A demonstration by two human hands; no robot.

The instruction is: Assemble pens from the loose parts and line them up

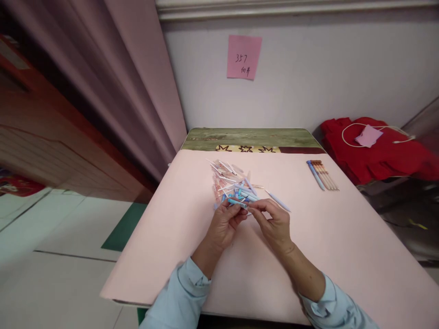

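Note:
My left hand is closed round a light blue pen barrel, held slantwise over the near edge of a pile. At the barrel's right end my right hand pinches with thumb and forefinger; what lies between those fingertips is too small to tell. Just beyond both hands spreads the heap of loose pen parts, with clear, pinkish, white and blue pieces. Several blue barrels lie close to my fingers. To the right of the heap a pale blue-violet pen rests alone, aslant.
A row of pens, one blue and several brown-topped, lies at the right of the pink-covered table. Past the table's right edge is red cloth with a white cable on it. A curtain hangs at the left.

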